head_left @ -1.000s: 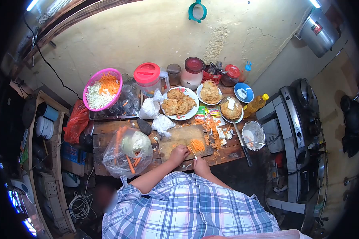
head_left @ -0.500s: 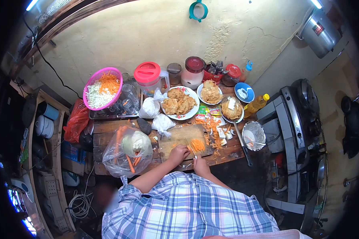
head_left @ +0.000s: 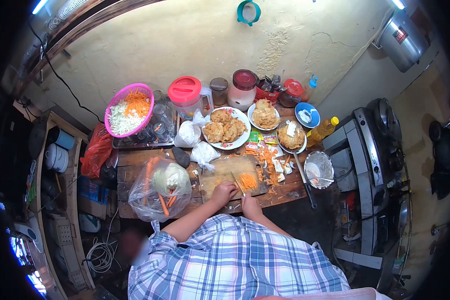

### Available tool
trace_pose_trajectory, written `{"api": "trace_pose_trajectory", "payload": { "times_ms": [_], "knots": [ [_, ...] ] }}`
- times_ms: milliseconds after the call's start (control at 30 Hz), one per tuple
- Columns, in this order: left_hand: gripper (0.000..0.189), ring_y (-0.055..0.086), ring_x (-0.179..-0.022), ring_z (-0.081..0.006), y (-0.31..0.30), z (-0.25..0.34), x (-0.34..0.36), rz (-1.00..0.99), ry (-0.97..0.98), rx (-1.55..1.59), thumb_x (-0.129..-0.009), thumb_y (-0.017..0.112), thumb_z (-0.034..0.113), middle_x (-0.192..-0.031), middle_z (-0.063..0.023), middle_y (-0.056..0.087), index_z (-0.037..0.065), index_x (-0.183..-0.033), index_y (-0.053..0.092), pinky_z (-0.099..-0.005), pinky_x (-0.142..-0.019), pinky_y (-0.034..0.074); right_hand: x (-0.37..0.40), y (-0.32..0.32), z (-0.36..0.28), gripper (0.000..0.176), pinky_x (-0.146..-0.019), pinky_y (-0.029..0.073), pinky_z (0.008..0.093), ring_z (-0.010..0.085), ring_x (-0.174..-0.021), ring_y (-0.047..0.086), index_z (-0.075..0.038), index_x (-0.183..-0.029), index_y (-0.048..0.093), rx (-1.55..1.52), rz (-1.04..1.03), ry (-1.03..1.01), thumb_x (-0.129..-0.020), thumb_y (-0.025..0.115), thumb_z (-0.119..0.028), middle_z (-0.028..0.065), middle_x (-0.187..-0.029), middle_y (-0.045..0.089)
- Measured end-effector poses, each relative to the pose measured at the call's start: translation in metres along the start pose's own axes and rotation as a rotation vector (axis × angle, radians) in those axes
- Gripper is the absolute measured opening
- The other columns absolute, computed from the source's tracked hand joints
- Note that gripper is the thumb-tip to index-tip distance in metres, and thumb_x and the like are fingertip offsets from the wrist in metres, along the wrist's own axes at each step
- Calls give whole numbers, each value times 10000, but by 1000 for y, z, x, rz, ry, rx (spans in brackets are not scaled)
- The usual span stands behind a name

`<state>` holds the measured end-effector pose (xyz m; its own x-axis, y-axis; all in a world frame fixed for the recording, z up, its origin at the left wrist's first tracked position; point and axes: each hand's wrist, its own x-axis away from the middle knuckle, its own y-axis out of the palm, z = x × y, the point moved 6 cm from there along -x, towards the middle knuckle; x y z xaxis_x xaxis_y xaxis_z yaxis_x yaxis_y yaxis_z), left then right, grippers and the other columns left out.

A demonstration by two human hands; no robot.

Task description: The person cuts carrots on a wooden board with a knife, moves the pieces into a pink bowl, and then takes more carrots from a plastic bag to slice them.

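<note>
A wooden cutting board [head_left: 216, 173] lies at the front of the table, with a pile of cut carrot strips [head_left: 248, 182] on its right part. My right hand [head_left: 251, 205] is closed round the handle of a knife [head_left: 237, 182], whose blade slants up and left across the board, just left of the strips. On the blade's left side my left hand [head_left: 225, 192] is closed, its fingertips pressed on a piece of carrot that they mostly hide. A plastic bag [head_left: 137, 200] holding a cabbage [head_left: 171, 179] and whole carrots [head_left: 164, 205] sits left of the board.
Behind the board stand plates of fritters [head_left: 227, 126], white bags [head_left: 204, 153] and a pink basin [head_left: 116, 134] of shredded vegetables. Carrot peelings [head_left: 272, 176] and a long-handled strainer [head_left: 303, 175] lie to the right, near a metal bowl [head_left: 319, 170]. A stove [head_left: 372, 145] stands further right.
The knife blade has shifted slightly at the edge of the carrot strips. Both hands stay in nearly the same place on the board.
</note>
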<state>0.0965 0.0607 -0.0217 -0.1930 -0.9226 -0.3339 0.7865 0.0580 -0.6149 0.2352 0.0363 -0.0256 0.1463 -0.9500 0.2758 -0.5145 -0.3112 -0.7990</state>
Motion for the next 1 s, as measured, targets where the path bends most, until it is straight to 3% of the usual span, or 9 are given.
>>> {"api": "trace_pose_trajectory", "payload": {
  "times_ms": [1000],
  "knots": [
    [104,610,-739,-250,1,-1,3,4,27,7,-716,703,119,-784,-89,653,23,-753,691,-347,-650,511,-3,1,-4,261,-669,463,562,473,-723,602,28,-944,504,8,-62,21,-905,493,-230,298,-721,604]
  ]
}}
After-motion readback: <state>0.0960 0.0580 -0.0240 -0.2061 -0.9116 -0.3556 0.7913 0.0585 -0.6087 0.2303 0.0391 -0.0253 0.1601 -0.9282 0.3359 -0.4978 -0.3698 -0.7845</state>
